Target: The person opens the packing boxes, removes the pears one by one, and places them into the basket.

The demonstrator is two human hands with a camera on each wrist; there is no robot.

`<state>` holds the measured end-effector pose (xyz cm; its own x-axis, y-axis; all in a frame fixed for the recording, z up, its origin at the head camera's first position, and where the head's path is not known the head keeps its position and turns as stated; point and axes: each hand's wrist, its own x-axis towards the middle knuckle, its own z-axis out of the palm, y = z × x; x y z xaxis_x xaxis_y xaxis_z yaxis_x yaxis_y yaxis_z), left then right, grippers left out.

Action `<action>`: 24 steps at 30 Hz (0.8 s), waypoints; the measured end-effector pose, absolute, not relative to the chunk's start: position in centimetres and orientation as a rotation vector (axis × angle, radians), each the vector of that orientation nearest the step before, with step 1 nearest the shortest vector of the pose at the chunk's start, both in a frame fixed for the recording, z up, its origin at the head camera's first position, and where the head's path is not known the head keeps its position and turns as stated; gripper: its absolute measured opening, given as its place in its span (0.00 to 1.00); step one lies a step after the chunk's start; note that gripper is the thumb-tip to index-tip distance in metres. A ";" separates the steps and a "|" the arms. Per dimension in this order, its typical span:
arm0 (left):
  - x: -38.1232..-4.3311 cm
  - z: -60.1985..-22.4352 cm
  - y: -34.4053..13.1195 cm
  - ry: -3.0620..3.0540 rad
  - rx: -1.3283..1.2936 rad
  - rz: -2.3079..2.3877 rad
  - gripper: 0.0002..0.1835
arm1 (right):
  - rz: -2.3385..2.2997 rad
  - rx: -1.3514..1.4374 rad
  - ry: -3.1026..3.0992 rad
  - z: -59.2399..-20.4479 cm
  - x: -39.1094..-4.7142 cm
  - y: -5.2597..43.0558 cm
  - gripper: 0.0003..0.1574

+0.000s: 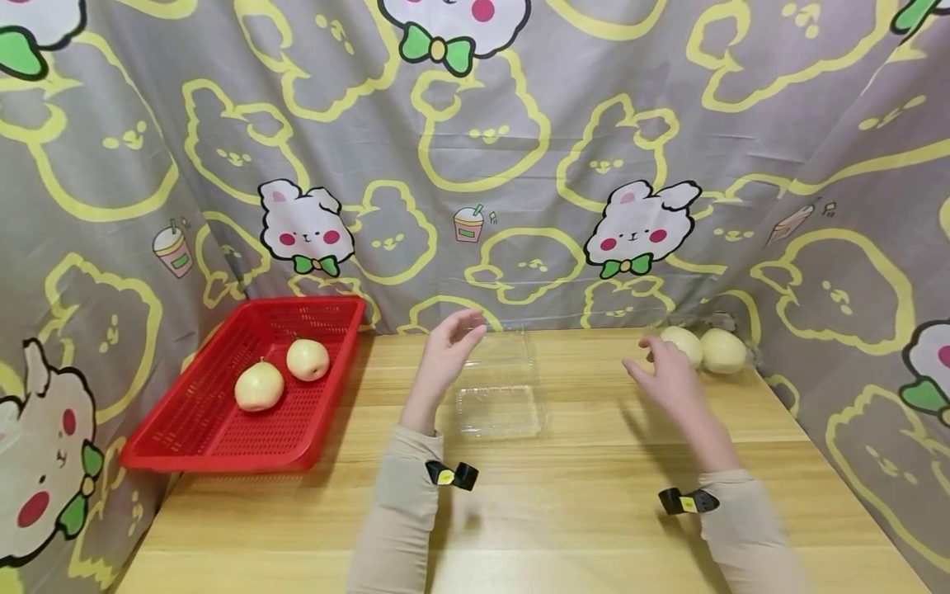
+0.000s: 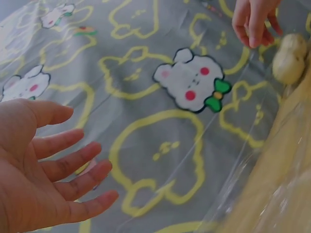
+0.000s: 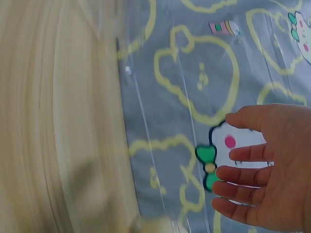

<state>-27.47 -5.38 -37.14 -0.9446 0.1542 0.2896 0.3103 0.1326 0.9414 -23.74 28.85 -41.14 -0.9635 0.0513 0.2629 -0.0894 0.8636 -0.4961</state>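
My left hand [image 1: 448,351] hovers beside a clear plastic clamshell box [image 1: 499,410], its fingers relaxed and spread in the left wrist view, with nothing in them. The box stands with its lid raised at the back, toward the middle of the table. Over the right side, my right hand [image 1: 670,378] is held in the air, fingers loosely extended and holding nothing. Just beyond it, two pale yellow-green pears [image 1: 723,351] sit in clear plastic at the back right corner; the hand partly covers one of them in the head view.
A red plastic basket [image 1: 315,437] stands at the left of the wooden table [image 1: 579,520] with two pale pears [image 1: 260,386] inside. A grey patterned curtain [image 1: 490,165] closes off the back and both sides.
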 end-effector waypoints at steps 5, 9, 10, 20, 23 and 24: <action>-27.8 -37.9 -3.1 -2.265 -0.482 -1.955 0.19 | 0.717 0.014 -2.728 -41.0 -23.1 31.5 0.30; -27.9 -38.2 -1.2 -2.275 -0.494 -1.990 0.19 | 0.687 -0.023 -2.704 -40.9 -22.8 33.5 0.30; -27.9 -38.3 -0.7 -2.274 -0.495 -1.997 0.19 | 0.683 -0.033 -2.700 -40.8 -22.7 33.9 0.30; -27.6 -38.9 4.5 -2.328 -0.467 -2.036 0.18 | 0.718 -0.159 -2.719 -40.0 -22.2 38.2 0.38; -27.6 -39.2 6.1 -2.362 -0.473 -2.024 0.18 | 0.710 -0.194 -2.727 -39.9 -22.3 39.5 0.40; -27.5 -39.4 6.6 -2.373 -0.478 -2.021 0.19 | 0.708 -0.205 -2.725 -39.9 -22.4 39.9 0.40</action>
